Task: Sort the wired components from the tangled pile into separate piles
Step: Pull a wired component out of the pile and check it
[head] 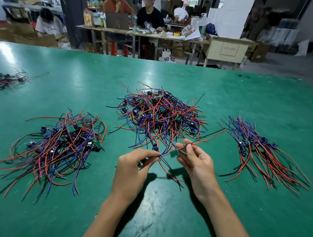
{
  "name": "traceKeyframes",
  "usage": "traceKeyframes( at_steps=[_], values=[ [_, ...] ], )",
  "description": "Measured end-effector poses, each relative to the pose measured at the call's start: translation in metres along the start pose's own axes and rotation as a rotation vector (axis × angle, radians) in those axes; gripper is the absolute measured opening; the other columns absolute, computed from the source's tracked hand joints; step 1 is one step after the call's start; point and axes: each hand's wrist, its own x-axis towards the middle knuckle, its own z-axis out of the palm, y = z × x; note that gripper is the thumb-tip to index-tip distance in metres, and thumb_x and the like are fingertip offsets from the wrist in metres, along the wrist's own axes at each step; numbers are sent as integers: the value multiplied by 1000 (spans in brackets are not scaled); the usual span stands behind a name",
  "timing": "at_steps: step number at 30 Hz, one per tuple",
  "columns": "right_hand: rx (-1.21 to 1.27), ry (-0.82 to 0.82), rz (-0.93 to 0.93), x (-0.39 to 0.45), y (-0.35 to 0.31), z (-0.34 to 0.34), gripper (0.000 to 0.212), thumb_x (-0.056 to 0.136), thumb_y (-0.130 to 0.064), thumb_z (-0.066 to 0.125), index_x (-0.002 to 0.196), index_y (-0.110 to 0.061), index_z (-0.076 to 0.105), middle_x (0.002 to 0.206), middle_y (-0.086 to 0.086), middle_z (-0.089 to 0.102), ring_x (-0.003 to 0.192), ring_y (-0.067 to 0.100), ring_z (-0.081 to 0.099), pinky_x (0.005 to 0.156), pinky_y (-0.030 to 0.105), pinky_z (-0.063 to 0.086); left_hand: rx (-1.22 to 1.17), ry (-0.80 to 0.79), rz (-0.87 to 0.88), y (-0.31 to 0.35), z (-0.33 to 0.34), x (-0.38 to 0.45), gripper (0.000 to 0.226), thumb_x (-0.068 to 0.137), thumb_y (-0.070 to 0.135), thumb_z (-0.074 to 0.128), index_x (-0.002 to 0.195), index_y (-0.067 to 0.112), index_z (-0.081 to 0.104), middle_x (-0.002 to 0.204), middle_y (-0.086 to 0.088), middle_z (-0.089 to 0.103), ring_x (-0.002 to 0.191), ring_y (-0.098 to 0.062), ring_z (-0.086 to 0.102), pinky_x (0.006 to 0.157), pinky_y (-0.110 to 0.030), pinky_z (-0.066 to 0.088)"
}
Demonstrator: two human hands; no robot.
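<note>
1. Held above the green table [232,92], just off the 6 o'clock edge of the tangled pile [160,115]: one wired component [173,153], a small green board with red, blue and black leads.
2. Left hand [132,169] clamped on that component's wires, thumb and forefinger pinching where the blue and red leads gather, at 9 o'clock from the board.
3. Right hand [198,163] clamped too, fingertips pinching a red lead just at 2 o'clock from the board, that lead running on toward 2 o'clock.
4. Sat between the two hands, hung clear of the tabletop, with loose red and black leads trailing toward 6 o'clock.
5. Lay at 9 o'clock from the hands: a sorted pile [59,146]; at 3 o'clock, a second pile [261,151]; at 10 o'clock by the table edge, a blurred far pile [0,81].
6. Showed a framed label on the cream cabinet [227,48] at 12 o'clock, too small to read.
</note>
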Motion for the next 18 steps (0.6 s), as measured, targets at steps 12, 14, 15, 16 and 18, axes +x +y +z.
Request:
traceKeyframes(
  at_steps=[12,14,15,16,18],
  values=[
    [-65,122,-22,-3,0,5,16,98,-26,64,106,-12,64,97,7,79,79,30,77,57,25,59,223,-59,-11,-2,-1,-1,14,102,29,58,103,37,70,67,15,64,66,-3,56,78,-40,48],
    [-56,114,-25,-2,0,5,14,100,-25,62,106,-13,62,98,8,79,81,33,77,59,27,60,203,-59,-31,-4,0,-1,12,101,31,58,102,40,67,68,17,65,63,1,55,75,-40,49],
    [-39,113,-27,-2,0,4,12,101,-24,60,105,-13,61,98,8,79,82,33,77,59,27,61,206,-57,-33,-5,0,-1,11,101,32,59,102,40,67,68,18,66,63,2,55,74,-39,49],
    [-10,115,-30,-1,0,3,10,102,-22,58,105,-13,60,97,7,79,83,34,77,59,28,61,210,-56,-36,-7,1,-1,10,100,33,60,102,40,66,68,19,66,62,4,55,72,-37,48],
    [57,115,-39,0,0,2,7,103,-19,55,105,-12,58,96,7,78,84,33,77,60,29,62,209,-57,-59,-9,2,-1,7,99,36,61,101,41,66,69,20,67,58,4,53,66,-31,44]
  ],
)
